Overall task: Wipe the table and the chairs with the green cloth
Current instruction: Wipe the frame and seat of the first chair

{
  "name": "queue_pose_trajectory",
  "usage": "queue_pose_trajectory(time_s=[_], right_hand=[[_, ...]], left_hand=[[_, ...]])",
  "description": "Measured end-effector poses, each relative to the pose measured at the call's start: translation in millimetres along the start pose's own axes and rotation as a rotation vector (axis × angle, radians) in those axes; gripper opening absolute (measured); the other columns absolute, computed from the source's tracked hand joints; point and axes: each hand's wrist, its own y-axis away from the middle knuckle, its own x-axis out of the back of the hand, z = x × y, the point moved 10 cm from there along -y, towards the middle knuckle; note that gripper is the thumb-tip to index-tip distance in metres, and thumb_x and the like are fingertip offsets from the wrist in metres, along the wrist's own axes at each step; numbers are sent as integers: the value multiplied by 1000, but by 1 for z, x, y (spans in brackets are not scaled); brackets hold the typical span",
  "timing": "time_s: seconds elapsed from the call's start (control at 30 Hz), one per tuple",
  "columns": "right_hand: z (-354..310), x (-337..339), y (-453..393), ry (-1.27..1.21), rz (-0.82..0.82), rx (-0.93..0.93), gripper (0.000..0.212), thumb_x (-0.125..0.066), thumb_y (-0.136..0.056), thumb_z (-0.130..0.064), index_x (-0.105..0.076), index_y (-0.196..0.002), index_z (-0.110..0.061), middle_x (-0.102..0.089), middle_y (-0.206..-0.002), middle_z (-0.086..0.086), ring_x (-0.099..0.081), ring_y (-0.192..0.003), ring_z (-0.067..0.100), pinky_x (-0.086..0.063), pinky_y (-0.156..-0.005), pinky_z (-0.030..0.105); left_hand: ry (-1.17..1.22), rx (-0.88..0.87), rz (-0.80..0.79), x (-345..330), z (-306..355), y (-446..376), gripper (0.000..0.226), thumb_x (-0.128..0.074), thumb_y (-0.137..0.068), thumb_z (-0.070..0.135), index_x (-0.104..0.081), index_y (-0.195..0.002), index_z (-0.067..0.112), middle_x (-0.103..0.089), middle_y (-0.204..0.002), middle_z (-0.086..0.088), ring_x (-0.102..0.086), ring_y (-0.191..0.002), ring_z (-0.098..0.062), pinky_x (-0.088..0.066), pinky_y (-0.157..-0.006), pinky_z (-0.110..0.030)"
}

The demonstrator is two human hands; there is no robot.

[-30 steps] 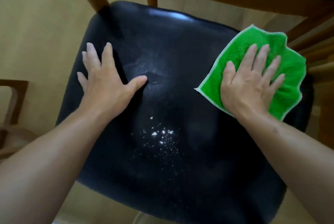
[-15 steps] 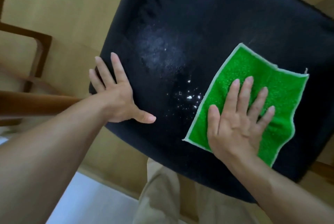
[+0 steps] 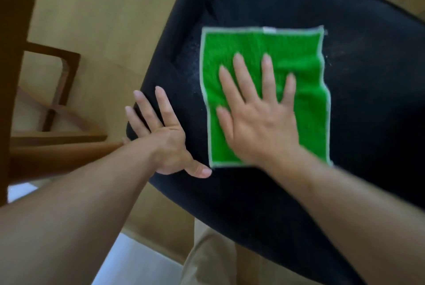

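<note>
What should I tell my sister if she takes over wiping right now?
Right hand: flat, fingers spread, pressing the green cloth onto the black chair seat.
Left hand: open, resting on the seat's left edge, steadying it.
Done: the cloth is laid out over the middle of the seat; only faint specks show beside it.
Left: finish this seat, then the other chairs and the table, which this view cannot show wiped.
</note>
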Motion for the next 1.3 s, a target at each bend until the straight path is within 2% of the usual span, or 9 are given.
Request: queue_pose_trajectory(time_s=[0.2,0.37,0.53,0.6,0.73,0.83,0.97,1.07,1.3], right_hand=[[34,25,-102,-57,37,-52,59,-11,-97,-52,-5,-153,-35,1,-163,-6,6,-148,32,2,-114,61],[3,14,-30,-17,32,6,62,-19,-99,-50,-14,-155,-24,-8,-163,4,-4,-148,34,-6,-115,60],[-36,-17,61,-27,-28,172,58,-29,-98,-46,-28,-152,-24,-20,-160,5,-14,-147,36,-10,-114,61],[-40,-20,69,-27,-43,201,57,-31,-98,-45,-29,-152,-27,-22,-160,2,-16,-146,35,-12,-113,60],[-34,-12,43,-60,-58,233,58,-33,-96,-46,-28,-151,-32,-23,-159,-3,-21,-146,31,-14,-111,60],[-14,8,-19,-44,-1,98,58,-27,-96,-48,-22,-152,-34,-20,-160,-4,-18,-147,31,-12,-112,59],[18,30,-117,-107,43,-154,57,-14,-98,-50,-3,-153,-37,2,-163,-7,6,-149,28,1,-113,60],[19,31,-136,-109,44,-218,57,-13,-100,-47,-2,-154,-32,4,-163,-1,9,-148,33,4,-113,63],[-44,5,-33,-26,-7,140,58,-24,-97,-48,-19,-153,-31,-14,-162,1,-6,-148,35,-6,-115,62]], left_hand=[[13,-27,-106,-3,6,5,172,-92,-30,58,68,-87,31,75,-94,-3,57,-103,-28,3,-107,-66],[43,-75,-191,-4,12,12,168,-91,-41,55,69,-87,30,74,-99,-7,54,-116,-36,8,-107,-66],[66,-81,-105,-3,11,10,170,-93,-38,45,67,-95,32,73,-106,-5,57,-113,-33,7,-107,-67],[89,-79,-81,-4,11,8,170,-92,-34,43,67,-96,35,73,-107,-1,62,-102,-27,9,-106,-66],[84,-88,-98,-6,10,6,170,-92,-36,45,66,-98,34,71,-111,-4,58,-110,-30,7,-107,-68],[51,-82,-179,-9,10,7,170,-93,-40,49,68,-94,29,74,-104,-7,58,-109,-36,8,-106,-68],[54,-67,-252,-11,11,11,166,-91,-49,49,68,-89,27,75,-97,-9,59,-106,-36,8,-108,-67],[61,-67,-258,-11,13,11,165,-90,-52,48,68,-91,24,74,-98,-10,57,-109,-39,6,-109,-67],[82,-83,-174,-17,7,-1,173,-92,-30,54,67,-95,32,73,-105,-6,68,-94,-31,12,-103,-68]])
